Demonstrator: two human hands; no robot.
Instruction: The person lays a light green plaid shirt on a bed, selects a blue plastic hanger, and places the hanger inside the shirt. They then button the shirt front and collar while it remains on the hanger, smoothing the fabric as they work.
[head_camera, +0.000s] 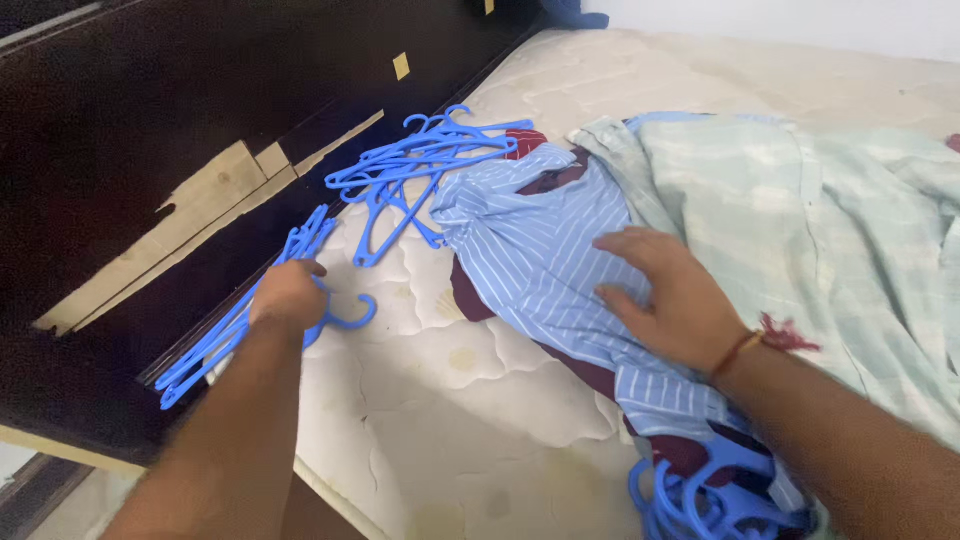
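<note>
My left hand (287, 293) is closed around a bunch of blue plastic hangers (225, 335) lying along the left edge of the mattress (460, 400). My right hand (672, 290) rests flat, fingers spread, on a blue striped shirt (530, 250) spread over the mattress. A dark red garment (590, 372) shows underneath that shirt. A second pile of blue hangers (420, 160) lies just beyond the shirt's collar.
A pale green checked garment (800, 220) covers the right side of the mattress. More blue hangers (700, 495) lie at the bottom near my right forearm. A dark wooden bed frame (120, 130) with chipped veneer runs along the left.
</note>
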